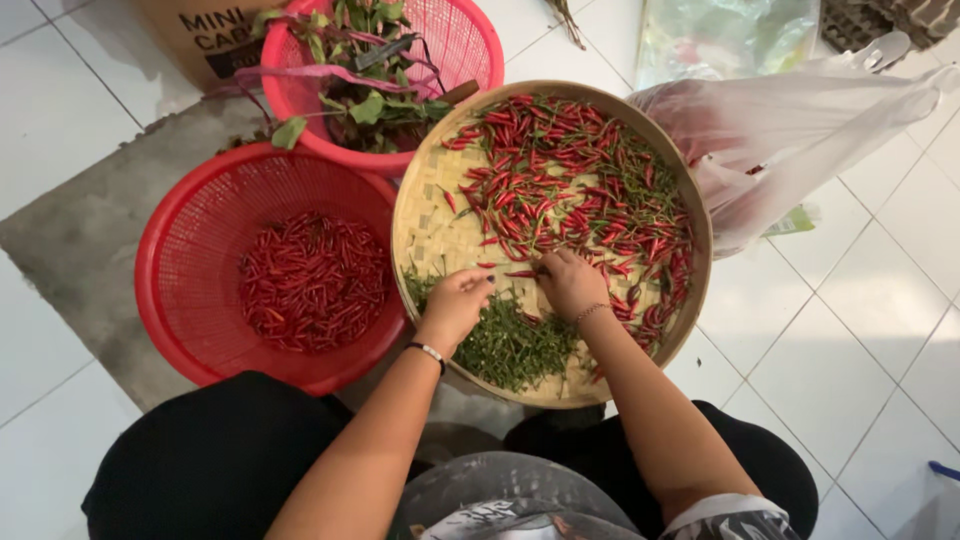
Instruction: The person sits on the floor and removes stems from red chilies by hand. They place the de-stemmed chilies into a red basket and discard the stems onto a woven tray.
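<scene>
I am pinching a red chili [520, 273] in my right grip [568, 284], fingers narrow around it, over the woven bamboo tray [425, 215]. My left grip [458, 300] is curling narrow beside it; what it holds I cannot tell. Green stems [515, 345] are piling just below both grips. A red basket [180, 250] of stemmed chilies [312, 282] is sitting left of my left grip.

Bright, even light from above — soft shadows only, a mild sheen on the white floor tiles [860, 330]; focus sharp, edges slightly bowed.
</scene>
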